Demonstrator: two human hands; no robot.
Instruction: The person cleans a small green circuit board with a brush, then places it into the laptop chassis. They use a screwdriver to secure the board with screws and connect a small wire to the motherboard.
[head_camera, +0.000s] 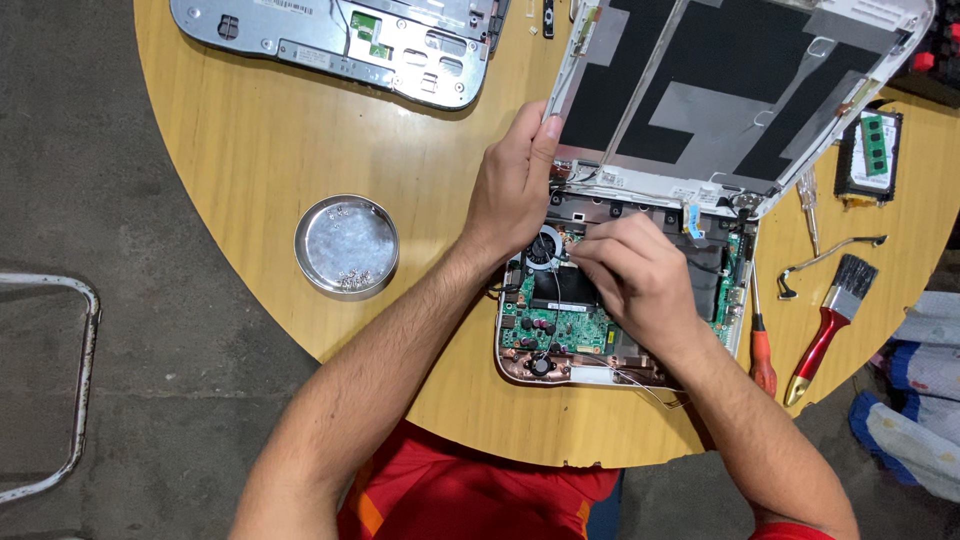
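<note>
Round wooden table (250, 130) held an open laptop (620, 320). Left hand (515, 185) gripped its lid (740, 90); right hand (635, 275) pinched inside, maybe snapping thin wires.

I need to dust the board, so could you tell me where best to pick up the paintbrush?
Grip the paintbrush by its red handle, coming from above. It lies flat on the table, bristles pointing away and the handle toward the near edge, apart from the screwdriver on its left.

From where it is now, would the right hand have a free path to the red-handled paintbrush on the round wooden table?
Probably yes: the right hand rests on the opened laptop base, and only a flat orange-handled screwdriver lies before the red-handled paintbrush.
</note>
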